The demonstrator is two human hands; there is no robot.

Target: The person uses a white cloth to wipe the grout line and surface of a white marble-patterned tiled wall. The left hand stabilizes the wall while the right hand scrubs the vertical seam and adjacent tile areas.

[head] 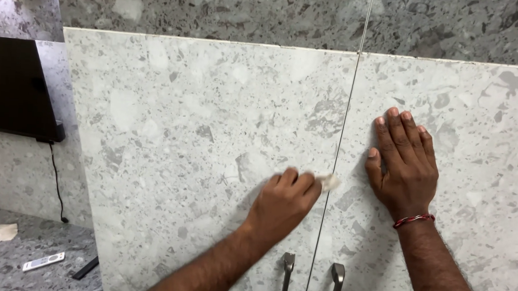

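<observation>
The left hand [284, 202] is curled tight, fingers bunched and pinching a small pale scrap of cloth [329, 181], which pokes out past the knuckles right against the dark seam [339, 149] between two cabinet doors. The cloth sits on the left door [183, 136], at the seam's edge, about mid-height. Over on the right door [481, 132], the right hand [405, 166] lies flat, palm down, fingers pressed together and pointing up, a red thread band [414, 219] round the wrist. Both doors are pale grey speckled stone-look panels. Below the hands, two metal handles [287, 272] stand just either side of the seam. Far left, a dark screen [14, 88] hangs on the wall with a cable [56, 183] trailing down, and a white remote [43, 261] lies on the grey floor [9, 268].
</observation>
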